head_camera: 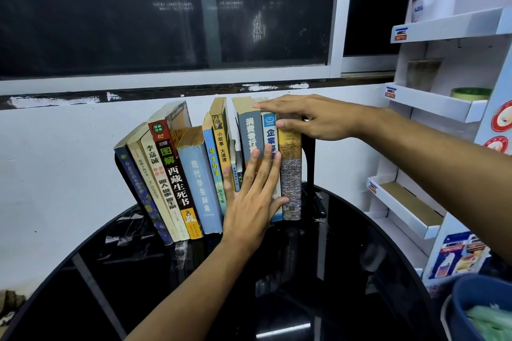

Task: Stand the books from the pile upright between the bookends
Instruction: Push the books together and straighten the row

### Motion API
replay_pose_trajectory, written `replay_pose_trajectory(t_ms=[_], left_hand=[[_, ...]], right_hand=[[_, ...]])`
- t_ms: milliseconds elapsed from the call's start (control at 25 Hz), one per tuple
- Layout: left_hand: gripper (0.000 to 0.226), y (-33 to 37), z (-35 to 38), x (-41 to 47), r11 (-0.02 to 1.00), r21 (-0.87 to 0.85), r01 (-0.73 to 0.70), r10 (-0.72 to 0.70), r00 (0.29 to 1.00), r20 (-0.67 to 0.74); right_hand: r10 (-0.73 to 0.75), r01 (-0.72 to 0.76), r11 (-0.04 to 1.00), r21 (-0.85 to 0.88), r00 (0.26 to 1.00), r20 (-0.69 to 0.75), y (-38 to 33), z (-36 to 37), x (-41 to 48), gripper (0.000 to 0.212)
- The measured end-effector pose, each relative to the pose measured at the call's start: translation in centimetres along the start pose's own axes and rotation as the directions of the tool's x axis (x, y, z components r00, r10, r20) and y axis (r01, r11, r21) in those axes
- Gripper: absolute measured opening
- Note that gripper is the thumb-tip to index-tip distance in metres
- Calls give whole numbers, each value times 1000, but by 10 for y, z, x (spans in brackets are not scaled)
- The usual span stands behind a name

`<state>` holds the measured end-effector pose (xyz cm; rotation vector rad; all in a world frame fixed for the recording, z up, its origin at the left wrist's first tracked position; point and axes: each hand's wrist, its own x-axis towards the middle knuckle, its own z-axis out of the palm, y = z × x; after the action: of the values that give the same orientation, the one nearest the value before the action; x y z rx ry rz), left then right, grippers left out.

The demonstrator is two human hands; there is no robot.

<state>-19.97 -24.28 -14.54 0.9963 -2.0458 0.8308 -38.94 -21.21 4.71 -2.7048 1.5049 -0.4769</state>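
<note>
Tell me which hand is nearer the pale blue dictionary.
Left. The left hand lies flat on the spines just right of the pale blue dictionary; the right hand rests atop the rightmost books, farther away.

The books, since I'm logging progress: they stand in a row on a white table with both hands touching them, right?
Not quite: the head view shows a black table, not white. The books do stand in a row, the left hand and right hand touching them.

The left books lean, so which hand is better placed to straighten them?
Probably left. The left hand lies flat on spines beside the leaning books; the right hand rests atop the upright books by the right bookend.
</note>
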Motion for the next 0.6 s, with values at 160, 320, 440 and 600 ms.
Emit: replay_pose_trajectory(t_ms=[160,320,440,600], left_hand=[[92,0,-1,0,1000,-3,4,-4,1000,7],[92,4,-5,0,998,-49,32,-32,999,6],[93,8,-5,2,997,-54,57,-57,998,1],[93,10,-2,3,997,-36,72,-72,997,5]], right_hand=[[2,-2,1000,-4,1000,-4,0,1,0,52],[-5,5,1000,-6,1000,-4,0,0,0,52],[-16,16,1000,-9,1000,-3,2,0,0,53],[-21,20,1000,-6,1000,-9,1,-1,0,53]])
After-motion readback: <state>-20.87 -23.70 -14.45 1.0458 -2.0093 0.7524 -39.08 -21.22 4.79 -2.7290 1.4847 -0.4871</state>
